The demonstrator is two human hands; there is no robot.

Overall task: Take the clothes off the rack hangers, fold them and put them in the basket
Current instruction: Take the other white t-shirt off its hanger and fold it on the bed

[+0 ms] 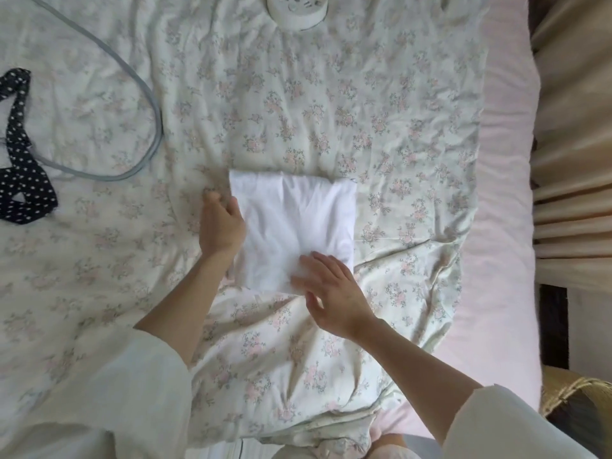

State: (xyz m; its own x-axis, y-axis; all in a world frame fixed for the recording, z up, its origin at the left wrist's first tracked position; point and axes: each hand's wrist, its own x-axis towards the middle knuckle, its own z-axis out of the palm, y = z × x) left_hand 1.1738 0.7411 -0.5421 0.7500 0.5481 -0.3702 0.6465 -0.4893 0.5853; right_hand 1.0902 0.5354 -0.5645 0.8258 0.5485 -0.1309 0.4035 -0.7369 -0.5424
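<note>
A white cotton garment folded into a flat, roughly square packet (294, 226) lies on the floral-printed, creased bed cover (331, 111), near the middle of the bed and a little toward the person. Its far edge is straight; soft wrinkles run across its top layer.

The left hand (222, 226) rests at the packet's left edge, fingers curled and spread apart, with the fingertips at or under the fabric's side; whether they pinch the cloth cannot be told. The right hand (328, 286) lies flat, fingers apart, pressing on the packet's near right corner. Both forearms come out of loose pale sleeves (126, 376).

To the left, well apart from the packet, a grey looped cord or hose (155, 127) curves over the cover, and beside it lies a dark navy strip of fabric with white polka dots (20, 154). At the far edge sits a round white object with a cat face (298, 11). A pink sheet (503, 193) shows along the right side of the bed, beige pleated curtains (573, 160) beyond it, and the rim of a woven straw basket (576, 395) stands at the lower right.
</note>
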